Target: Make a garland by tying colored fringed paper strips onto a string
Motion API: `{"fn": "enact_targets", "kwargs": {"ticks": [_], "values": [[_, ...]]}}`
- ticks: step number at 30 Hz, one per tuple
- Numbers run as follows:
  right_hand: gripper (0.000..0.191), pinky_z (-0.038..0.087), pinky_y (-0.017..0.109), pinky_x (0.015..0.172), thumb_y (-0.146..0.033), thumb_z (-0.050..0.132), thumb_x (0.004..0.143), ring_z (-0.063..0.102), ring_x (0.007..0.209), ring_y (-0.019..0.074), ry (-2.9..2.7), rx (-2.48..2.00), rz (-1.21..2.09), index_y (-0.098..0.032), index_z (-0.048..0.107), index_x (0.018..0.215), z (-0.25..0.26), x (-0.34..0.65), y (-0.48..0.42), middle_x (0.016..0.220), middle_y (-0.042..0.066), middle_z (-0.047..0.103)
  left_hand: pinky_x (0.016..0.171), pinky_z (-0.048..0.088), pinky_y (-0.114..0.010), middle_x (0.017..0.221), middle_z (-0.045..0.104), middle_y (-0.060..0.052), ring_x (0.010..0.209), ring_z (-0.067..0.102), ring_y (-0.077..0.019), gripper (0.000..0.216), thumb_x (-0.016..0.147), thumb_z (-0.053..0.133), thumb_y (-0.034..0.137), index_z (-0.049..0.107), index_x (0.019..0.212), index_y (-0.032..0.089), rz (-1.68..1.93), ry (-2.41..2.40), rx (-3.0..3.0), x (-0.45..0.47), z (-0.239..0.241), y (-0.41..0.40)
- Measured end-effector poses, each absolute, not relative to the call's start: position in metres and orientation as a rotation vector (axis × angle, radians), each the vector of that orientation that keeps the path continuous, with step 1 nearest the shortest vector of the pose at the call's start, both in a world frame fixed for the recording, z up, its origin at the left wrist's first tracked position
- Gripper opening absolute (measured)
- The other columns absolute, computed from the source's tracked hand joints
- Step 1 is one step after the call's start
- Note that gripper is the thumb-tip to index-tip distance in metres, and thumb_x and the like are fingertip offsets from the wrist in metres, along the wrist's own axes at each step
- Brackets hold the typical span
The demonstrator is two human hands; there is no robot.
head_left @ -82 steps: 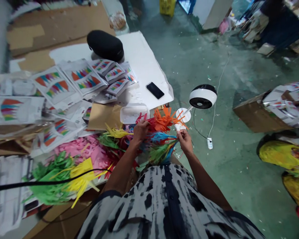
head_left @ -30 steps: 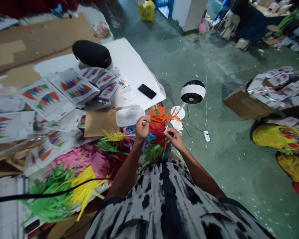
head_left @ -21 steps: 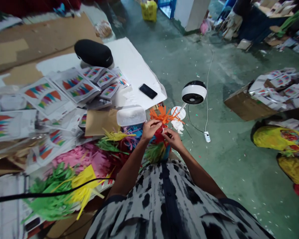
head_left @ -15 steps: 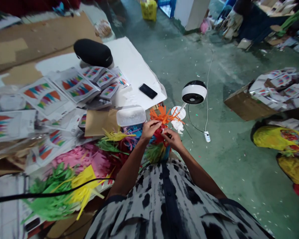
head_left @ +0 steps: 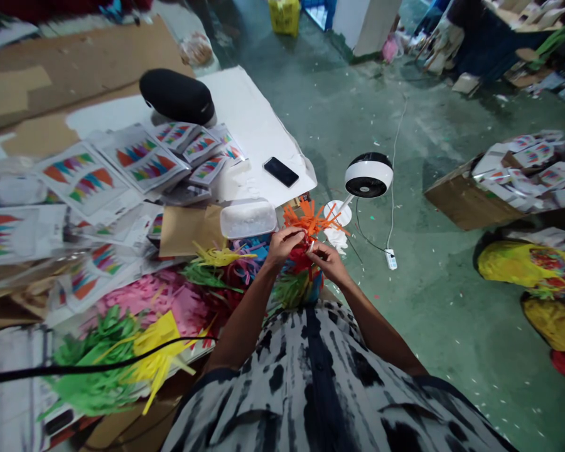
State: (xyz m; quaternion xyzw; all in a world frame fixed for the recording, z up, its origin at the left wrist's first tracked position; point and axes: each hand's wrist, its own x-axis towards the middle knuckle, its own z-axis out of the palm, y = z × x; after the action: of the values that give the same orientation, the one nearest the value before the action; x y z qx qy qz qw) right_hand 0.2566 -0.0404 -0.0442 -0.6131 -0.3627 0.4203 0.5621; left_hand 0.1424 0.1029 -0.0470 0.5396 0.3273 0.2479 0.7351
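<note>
My left hand (head_left: 284, 245) is closed in a pinch at the base of an orange paper tassel (head_left: 311, 216), whose fringe fans out beyond the fingers. My right hand (head_left: 328, 261) sits just to its right, thumb and finger pinched on something small and pale that I cannot make out. Between and below the hands hangs a red fringed tassel (head_left: 300, 254). Closer to my body are green paper strips (head_left: 289, 289), partly hidden by the red ones. A translucent plastic tub (head_left: 248, 219) stands left of my left hand.
On the left table lie pink strips (head_left: 169, 304), green fringe (head_left: 98, 367), yellow fringe (head_left: 157, 345), printed packets (head_left: 141, 157), a phone (head_left: 280, 172) and a black speaker (head_left: 176, 97). A fan (head_left: 368, 176) stands ahead. A cable (head_left: 98, 366) crosses lower left. A packet-filled carton (head_left: 471, 198) is right.
The hands keep nearly the same pinched pose at the tassel. My right fingers have shifted very slightly, and the whole view has moved a little.
</note>
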Motion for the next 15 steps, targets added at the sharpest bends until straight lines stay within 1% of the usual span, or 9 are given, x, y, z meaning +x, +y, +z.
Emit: {"fn": "enact_targets", "kwargs": {"ticks": [6,15], "values": [[0.038,0.046,0.029,0.069,-0.060,0.073,0.087,0.054,0.072,0.0160,-0.848,-1.447,0.999,-0.023,0.066,0.084,-0.0457,0.2579,-0.0397,0.080,0.001,0.061,0.090,0.061,-0.036,0.096,0.078,-0.008,0.095,0.073,-0.0234,0.032,0.077,0.081,0.044,0.080,0.095,0.018,0.535,0.751,1.179,0.1445,-0.0470,0.1029],[0.039,0.043,0.028,0.068,-0.060,0.073,0.086,0.052,0.071,0.0148,-0.849,-1.443,1.002,-0.022,0.065,0.084,-0.0444,0.2610,-0.0387,0.079,0.000,0.060,0.086,0.061,-0.035,0.097,0.077,-0.006,0.088,0.071,-0.0198,0.035,0.076,0.081,0.045,0.078,0.096,0.017,0.528,0.707,1.143,0.1452,-0.0459,0.1029]]}}
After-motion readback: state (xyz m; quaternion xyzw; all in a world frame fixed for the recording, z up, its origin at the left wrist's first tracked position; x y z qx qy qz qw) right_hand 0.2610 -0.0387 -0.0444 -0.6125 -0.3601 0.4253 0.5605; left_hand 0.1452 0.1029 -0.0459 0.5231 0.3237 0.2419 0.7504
